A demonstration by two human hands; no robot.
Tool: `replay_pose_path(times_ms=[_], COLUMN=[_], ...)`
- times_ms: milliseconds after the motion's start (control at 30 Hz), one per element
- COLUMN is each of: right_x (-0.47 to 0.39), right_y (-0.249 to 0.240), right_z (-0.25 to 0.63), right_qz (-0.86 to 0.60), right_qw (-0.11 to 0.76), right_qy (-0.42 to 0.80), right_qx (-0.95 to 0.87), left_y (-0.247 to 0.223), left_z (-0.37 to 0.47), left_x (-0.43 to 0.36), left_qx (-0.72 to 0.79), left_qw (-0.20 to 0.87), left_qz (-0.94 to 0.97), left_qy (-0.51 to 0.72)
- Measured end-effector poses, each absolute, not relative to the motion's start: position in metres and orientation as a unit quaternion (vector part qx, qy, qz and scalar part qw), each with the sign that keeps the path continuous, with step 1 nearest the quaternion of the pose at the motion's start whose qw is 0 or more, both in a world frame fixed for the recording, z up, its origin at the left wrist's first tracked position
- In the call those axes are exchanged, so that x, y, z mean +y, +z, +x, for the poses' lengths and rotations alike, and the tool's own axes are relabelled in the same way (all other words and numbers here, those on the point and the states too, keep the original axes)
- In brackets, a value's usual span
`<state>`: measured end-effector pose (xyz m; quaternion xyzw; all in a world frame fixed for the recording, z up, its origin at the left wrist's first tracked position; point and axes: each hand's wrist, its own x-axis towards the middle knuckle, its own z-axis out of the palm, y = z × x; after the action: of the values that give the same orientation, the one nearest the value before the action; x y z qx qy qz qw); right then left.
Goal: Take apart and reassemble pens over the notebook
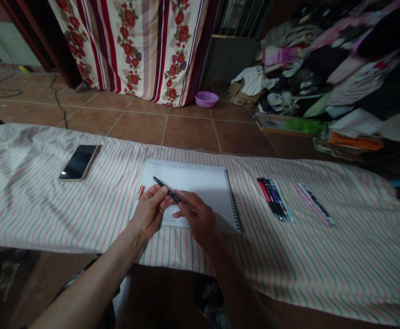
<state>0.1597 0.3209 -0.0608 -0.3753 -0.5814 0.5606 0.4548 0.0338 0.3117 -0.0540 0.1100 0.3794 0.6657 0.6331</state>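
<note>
Both hands meet over a spiral notebook that lies open on the striped cloth. A black pen slants between them, its pointed end toward the upper left. My left hand pinches the pen's middle between thumb and fingers. The fingers of my right hand close on the pen's lower right end. Beside the notebook's left edge, close to my left hand, is a small orange-brown object whose kind I cannot make out. Faint writing shows along the page's top and left side.
A phone lies at the left on the striped cloth. Several pens sit in a bundle right of the notebook, with more slim pens farther right. Beyond are a purple basin, a floral curtain and heaped clothes.
</note>
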Motion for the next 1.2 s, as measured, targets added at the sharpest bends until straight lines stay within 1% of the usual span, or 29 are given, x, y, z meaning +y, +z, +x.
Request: replay_pose_path(times_ms=[233,433,533,700,800,967,1100,1200], right_x=[0.32,0.319,0.318,0.319,0.321,0.321,0.318,0.316], right_y=[-0.064,-0.063,-0.062,-0.064,-0.066,-0.066,-0.063,-0.062], right_z=[0.16,0.161,0.159,0.156,0.153,0.151,0.149,0.147], right_qz=[-0.351,-0.361,-0.36,-0.354,-0.37,-0.423,-0.489,-0.509], right_qw=[0.452,0.445,0.436,0.461,0.482,0.497,0.487,0.49], right_qy=[0.605,0.569,0.574,0.602,0.598,0.557,0.518,0.515], right_qx=[-0.554,-0.59,-0.592,-0.547,-0.522,-0.514,-0.505,-0.486], left_y=[-0.05,-0.051,-0.053,-0.05,-0.049,-0.05,-0.051,-0.052], left_z=[0.032,0.033,0.032,0.031,0.032,0.032,0.033,0.035], left_x=[0.309,0.308,0.307,0.309,0.311,0.312,0.312,0.312], left_qx=[0.378,0.372,0.379,0.382,0.387,0.399,0.402,0.406], left_qw=[0.642,0.654,0.647,0.637,0.623,0.592,0.581,0.574], left_qz=[0.12,0.123,0.125,0.146,0.158,0.161,0.167,0.171], left_qy=[0.656,0.647,0.65,0.653,0.661,0.682,0.688,0.69])
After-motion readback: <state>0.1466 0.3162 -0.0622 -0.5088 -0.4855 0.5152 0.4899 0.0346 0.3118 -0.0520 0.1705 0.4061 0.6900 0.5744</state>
